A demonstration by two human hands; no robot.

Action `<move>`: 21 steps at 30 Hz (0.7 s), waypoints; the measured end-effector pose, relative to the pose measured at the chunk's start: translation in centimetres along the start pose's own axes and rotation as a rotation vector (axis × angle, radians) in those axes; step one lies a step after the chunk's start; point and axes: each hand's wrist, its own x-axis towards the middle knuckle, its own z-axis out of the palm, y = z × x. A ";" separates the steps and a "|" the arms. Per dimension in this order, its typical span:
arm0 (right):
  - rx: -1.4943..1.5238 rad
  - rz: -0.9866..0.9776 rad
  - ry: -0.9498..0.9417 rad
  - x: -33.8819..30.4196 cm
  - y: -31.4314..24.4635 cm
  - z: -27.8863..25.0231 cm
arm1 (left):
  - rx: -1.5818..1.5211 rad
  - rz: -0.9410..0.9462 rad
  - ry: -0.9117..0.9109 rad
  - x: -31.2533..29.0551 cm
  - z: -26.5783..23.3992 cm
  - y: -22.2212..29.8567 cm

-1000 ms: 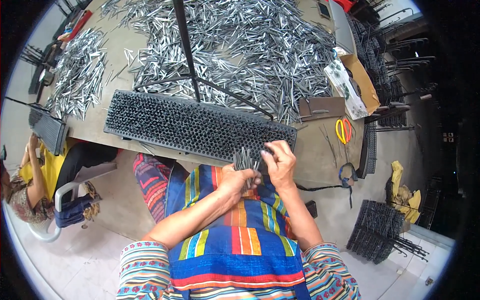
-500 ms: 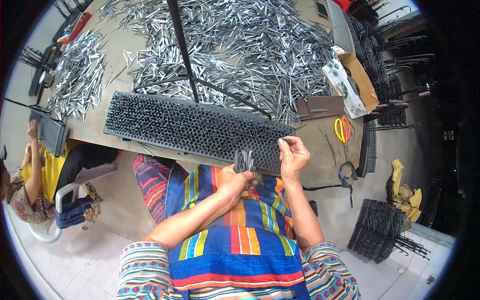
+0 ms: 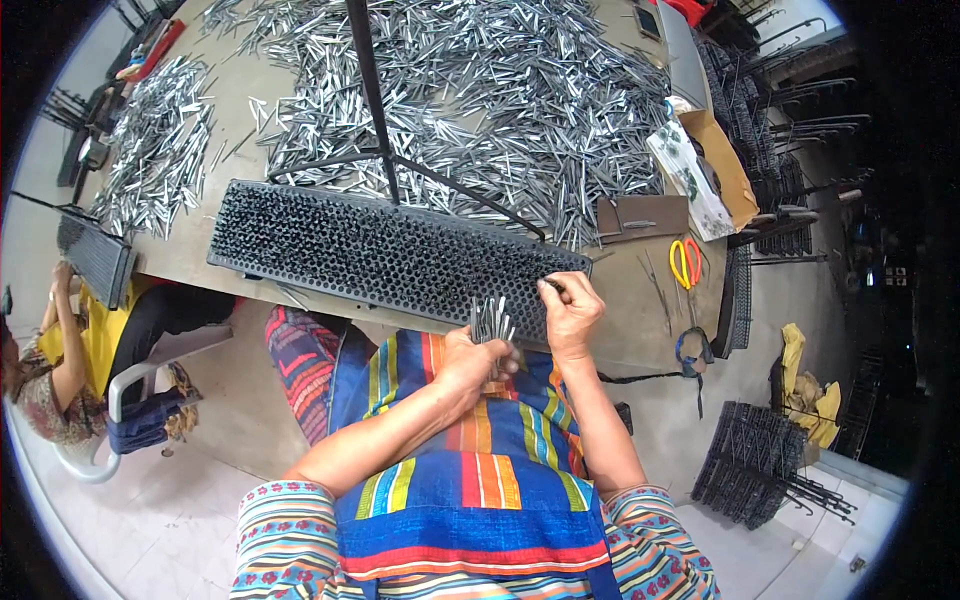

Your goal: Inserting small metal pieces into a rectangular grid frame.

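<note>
In front of me a long black perforated rack [image 3: 400, 298] lies tilted at the table's near edge, with thin dark pieces standing in many of its holes. My left hand [image 3: 472, 362] is closed round a bundle of slim grey metal strips [image 3: 491, 320], their ends pointing up at the rack's near edge. My right hand [image 3: 574, 308] is over the rack's right end, thumb and forefinger pinched on a small dark strip that is mostly hidden by the fingers. A black metal rod frame [image 3: 372, 90] rises from behind the rack.
A wide heap of metal strips [image 3: 450, 110] covers the table behind the rack. Scissors with yellow-orange handles [image 3: 686, 262], a brown flat block [image 3: 642, 216] and an open cardboard box [image 3: 715, 165] lie at the right. A co-worker [image 3: 70, 360] sits at the left by another rack [image 3: 95, 258].
My right hand has shifted a little to the left over the rack, still pinched. My left hand stays in place with its bundle.
</note>
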 end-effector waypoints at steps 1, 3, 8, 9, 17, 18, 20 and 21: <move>0.000 0.000 -0.001 0.1 -0.4 0.0 | -0.012 0.001 0.006 -0.2 0.2 0.2; -0.020 0.000 0.017 0.1 -0.8 0.0 | -0.025 0.001 0.013 -0.4 0.3 0.4; 0.003 -0.002 -0.013 -0.2 1.1 0.0 | -0.047 0.000 0.000 -0.2 0.3 0.2; -0.008 -0.034 -0.046 -0.1 1.0 0.0 | -0.047 -0.001 0.001 -0.1 0.3 0.2; 0.372 0.420 -0.603 -1.1 -1.0 -2.4 | -0.160 -0.015 -0.074 -0.2 0.0 0.3; 0.431 0.392 -0.662 -1.7 -1.3 -2.5 | -0.157 -0.018 -0.078 -0.2 0.2 0.3; 0.500 0.431 -0.554 -3.3 -0.9 -2.1 | -0.119 -0.002 -0.034 -0.2 0.5 0.1; 0.573 0.552 -0.455 -3.6 -0.6 -2.1 | -0.117 -0.003 -0.036 -0.2 0.5 0.0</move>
